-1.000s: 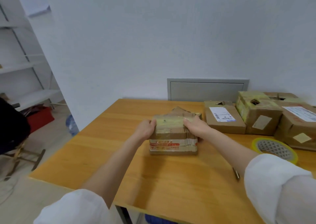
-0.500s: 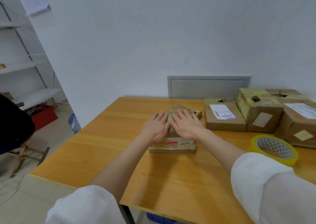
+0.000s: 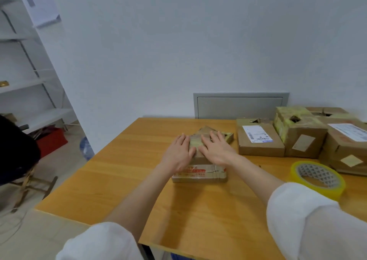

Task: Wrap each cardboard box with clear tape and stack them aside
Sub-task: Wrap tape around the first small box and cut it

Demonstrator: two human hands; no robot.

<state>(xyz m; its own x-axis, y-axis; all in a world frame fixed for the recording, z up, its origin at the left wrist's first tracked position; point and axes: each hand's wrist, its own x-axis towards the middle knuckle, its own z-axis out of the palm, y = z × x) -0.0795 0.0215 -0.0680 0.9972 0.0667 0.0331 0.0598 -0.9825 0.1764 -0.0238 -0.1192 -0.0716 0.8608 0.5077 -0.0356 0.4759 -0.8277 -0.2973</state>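
Left hand and right hand are laid flat, fingers straight, on the box; the tape strip between the palms should be smoothed outward evenly.

The desk is orange-brown wood with fine grain streaks. The middle cardboard box is dull brown, its top banded in yellowish tape and its front face carrying a red-and-white printed strip. The tape roll is translucent yellow around a grey core patterned in small triangles. The labelled box is brown with a white sticker, black barcode and blue bar. The neighbouring box is partly wrapped in yellow-green. The sleeves are white, the wall panel grey.
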